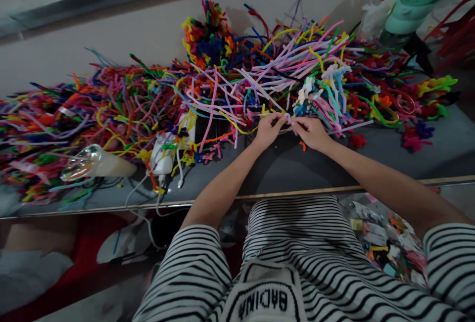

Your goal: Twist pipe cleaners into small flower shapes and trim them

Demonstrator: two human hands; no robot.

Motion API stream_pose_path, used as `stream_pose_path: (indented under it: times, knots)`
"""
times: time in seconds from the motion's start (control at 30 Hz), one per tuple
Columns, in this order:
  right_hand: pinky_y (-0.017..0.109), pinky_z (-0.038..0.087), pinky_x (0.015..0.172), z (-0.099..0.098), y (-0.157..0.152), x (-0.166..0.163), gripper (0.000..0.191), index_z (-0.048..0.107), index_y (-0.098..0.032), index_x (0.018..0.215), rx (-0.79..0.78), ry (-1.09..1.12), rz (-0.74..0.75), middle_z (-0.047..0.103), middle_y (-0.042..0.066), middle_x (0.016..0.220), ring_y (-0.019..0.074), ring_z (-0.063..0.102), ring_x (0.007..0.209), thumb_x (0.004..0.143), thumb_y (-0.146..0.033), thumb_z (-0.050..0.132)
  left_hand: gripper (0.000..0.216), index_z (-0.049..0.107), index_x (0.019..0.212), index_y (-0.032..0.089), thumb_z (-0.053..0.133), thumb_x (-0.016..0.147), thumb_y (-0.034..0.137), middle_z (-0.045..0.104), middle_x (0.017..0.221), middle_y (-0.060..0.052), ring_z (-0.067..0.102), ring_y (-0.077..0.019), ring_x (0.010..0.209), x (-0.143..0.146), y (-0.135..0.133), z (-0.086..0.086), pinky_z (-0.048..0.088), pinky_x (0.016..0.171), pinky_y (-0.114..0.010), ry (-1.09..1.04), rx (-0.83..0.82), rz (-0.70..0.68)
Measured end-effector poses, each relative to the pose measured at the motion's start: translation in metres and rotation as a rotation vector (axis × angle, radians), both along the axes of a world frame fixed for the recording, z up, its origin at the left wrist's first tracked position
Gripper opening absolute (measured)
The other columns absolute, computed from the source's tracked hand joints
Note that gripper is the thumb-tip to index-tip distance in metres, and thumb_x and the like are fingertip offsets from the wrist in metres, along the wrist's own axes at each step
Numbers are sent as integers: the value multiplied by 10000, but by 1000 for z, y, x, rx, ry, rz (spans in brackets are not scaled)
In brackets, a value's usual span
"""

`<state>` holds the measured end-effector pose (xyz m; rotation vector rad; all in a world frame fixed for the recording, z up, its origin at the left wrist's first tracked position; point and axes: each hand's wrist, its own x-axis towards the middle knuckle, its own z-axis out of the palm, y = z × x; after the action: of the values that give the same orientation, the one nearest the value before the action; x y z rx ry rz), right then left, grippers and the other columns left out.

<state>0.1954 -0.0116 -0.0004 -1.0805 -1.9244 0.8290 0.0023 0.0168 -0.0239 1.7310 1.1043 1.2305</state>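
Both hands meet over the dark table, in front of a big heap of coloured pipe cleaners (222, 89). Between the fingertips is a small piece of pale purple pipe cleaner (288, 117); its exact shape is too small to make out. My left hand (270, 129) pinches it from the left with thumb and forefinger. From the right, my right hand (310, 131) pinches the same piece. Right behind the hands lie loose lilac and pink pipe cleaners (289, 67) and a bunch of white, blue and pink twisted ones (321, 97).
A white charger (162, 156) with a cable and a clear plastic cup (98, 161) lie left on the table (282, 173). Red and blue pipe-cleaner flowers (417, 136) rest at the right. A green container (411, 8) stands at the back right. Scraps (389, 238) fill the space below.
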Motion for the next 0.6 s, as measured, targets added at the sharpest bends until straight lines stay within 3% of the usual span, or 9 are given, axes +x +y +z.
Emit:
stream_pose_path:
  times: [0.13,0.27,0.43,0.6]
  knots:
    - [295,425,708,3,-3,2,360,744,-159,1127,110,-111,-19,725,61,815,165,604,684,1036,-355,456,330,722,887,171,629,966,477,745,853,-37,660,-122,782,-1,2,-2,528,809,-271,-48,58,46]
    - [327,466,760,0,-1,4,329,760,-177,1130,233,-240,-147,771,89,894,221,693,810,1033,-321,480,370,732,897,171,648,939,529,738,828,-32,637,-117,731,1,0,-1,509,726,-252,-67,41,43]
    - [338,506,738,-6,2,5,314,778,-172,1100,313,-310,-181,805,90,981,231,737,818,1022,-303,503,307,762,928,181,648,959,464,760,845,-33,632,-117,711,2,-7,3,486,699,-255,86,75,95]
    - [353,554,827,-7,0,7,323,772,-188,1139,396,-312,-145,802,91,1105,245,762,977,1026,-275,482,211,763,897,187,678,946,374,763,862,-46,644,-137,762,-6,-11,9,476,719,-269,202,151,92]
